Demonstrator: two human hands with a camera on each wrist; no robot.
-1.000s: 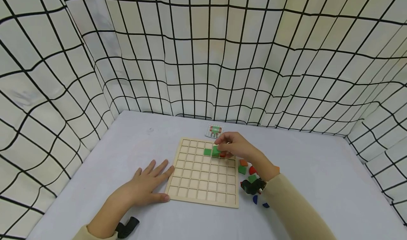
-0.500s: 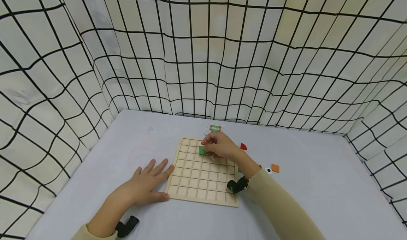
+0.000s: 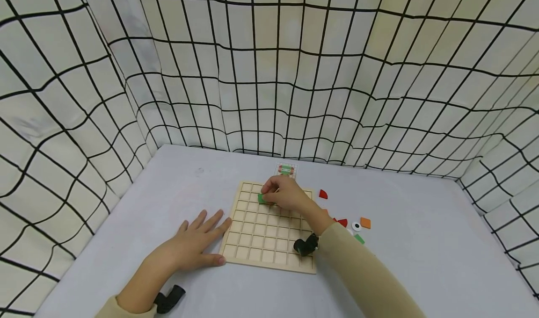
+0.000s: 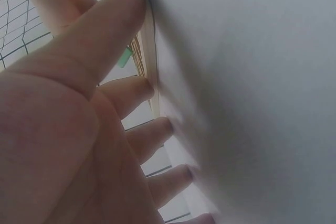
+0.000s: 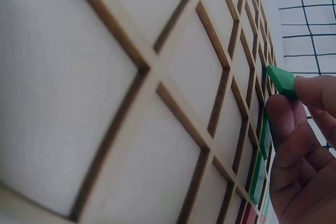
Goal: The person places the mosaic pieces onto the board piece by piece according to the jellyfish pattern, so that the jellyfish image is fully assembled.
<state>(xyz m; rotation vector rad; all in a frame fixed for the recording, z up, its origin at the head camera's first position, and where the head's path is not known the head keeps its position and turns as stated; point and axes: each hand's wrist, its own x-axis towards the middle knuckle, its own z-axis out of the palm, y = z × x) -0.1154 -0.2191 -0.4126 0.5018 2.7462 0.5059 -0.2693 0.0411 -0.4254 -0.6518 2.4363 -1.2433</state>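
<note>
My right hand (image 3: pixel 286 192) pinches a green square tile (image 5: pixel 282 81) between thumb and fingers, above the far rows of a pale wooden grid board (image 3: pixel 269 231). In the right wrist view the tile is tilted, one corner close to the grid. Two more green tiles (image 5: pixel 257 179) lie in cells beside the hand, with part of a red piece (image 5: pixel 249 214) near them. My left hand (image 3: pixel 191 245) lies with fingers spread on the table at the board's left side, thumb and fingertips right at its edge.
A small printed card (image 3: pixel 286 169) lies behind the board. To the right are loose pieces: a red quarter-round (image 3: pixel 323 194), an orange square (image 3: pixel 365 223) and a white round piece with a dark centre (image 3: pixel 356 226). The right forearm hides others. Black netting (image 3: pixel 275 82) stands around the white table (image 3: pixel 421 234).
My right hand has moved left along the board's far rows, carrying the green tile. Its forearm shifted left too, uncovering loose pieces on the right. The left hand has stayed put.
</note>
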